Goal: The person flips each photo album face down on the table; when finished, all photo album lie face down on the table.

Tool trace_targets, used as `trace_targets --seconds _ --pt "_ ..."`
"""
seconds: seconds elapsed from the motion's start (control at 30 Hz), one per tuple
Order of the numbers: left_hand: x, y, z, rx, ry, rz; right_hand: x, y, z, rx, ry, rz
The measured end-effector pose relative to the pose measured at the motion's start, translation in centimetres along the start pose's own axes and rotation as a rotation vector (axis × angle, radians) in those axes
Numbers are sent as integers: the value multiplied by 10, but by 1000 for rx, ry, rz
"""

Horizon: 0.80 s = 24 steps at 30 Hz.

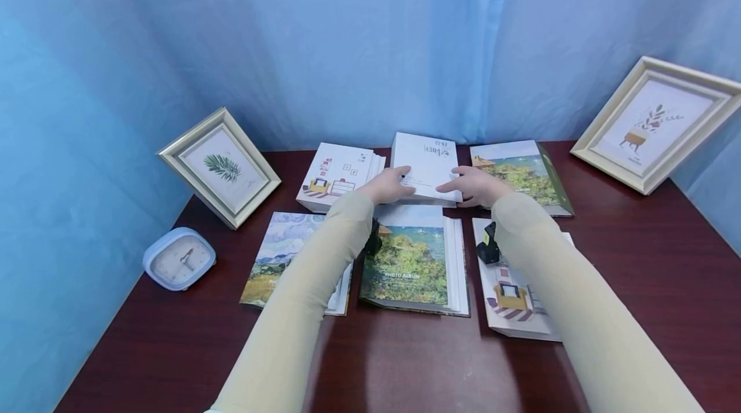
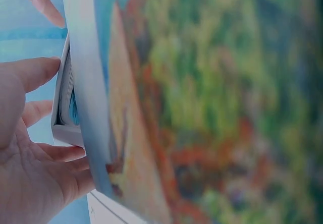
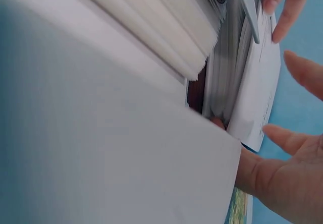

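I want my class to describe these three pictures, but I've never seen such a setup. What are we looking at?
There is no robot, just a person's left hand and right hand. The wide picture comes from a head-worn camera; the two close-ups come from wrist cameras, one per arm. On the dark red table lie six books in two rows, with two picture frames and a pale blue clock. Both hands touch the white book in the back row's middle; whether it is lifted, I can't tell.
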State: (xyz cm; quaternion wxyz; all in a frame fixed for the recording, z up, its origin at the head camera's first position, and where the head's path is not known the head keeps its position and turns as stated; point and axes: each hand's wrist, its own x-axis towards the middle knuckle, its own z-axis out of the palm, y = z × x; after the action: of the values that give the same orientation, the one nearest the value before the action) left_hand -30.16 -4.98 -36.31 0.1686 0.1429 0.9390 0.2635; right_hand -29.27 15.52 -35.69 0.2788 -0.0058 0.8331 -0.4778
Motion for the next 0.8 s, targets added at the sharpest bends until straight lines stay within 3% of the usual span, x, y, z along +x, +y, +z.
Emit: trace_targets --seconds 0.53,0.8 --pt "-10 1 1 -111 2 -18 4 9 4 235 121 19" --pt "-11 6 -3 -120 -7 -9 5 10 3 386 127 -13"
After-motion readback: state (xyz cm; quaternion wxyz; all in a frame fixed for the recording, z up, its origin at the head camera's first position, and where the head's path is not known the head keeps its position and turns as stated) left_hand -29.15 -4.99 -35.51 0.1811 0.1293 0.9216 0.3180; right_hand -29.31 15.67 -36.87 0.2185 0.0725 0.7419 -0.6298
